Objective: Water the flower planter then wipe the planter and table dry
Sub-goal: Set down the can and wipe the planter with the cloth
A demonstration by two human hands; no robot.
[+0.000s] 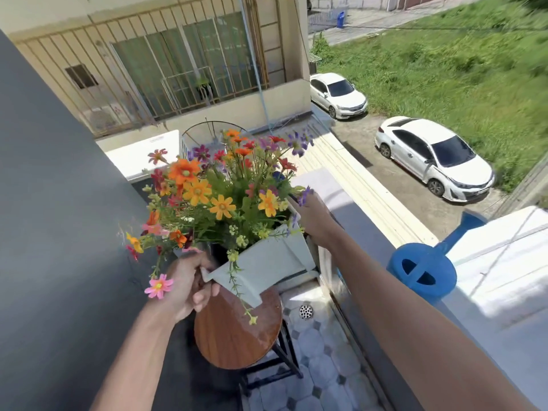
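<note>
Left grip (pixel 189 287) closed on planter (pixel 267 262) near rim, right grip (pixel 311 218) at far end, closure hidden, planter above round counter (pixel 231 336), watering can (pixel 424 268) on ledge (pixel 504 307).

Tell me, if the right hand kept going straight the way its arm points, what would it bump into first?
Probably the flowers. The right hand already grips the far end of the planter, and its arm points up toward the blooms. Depth is hard to judge.

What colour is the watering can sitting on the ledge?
Blue. The watering can shows clearly in the head view, resting on the balcony ledge at right.
</note>
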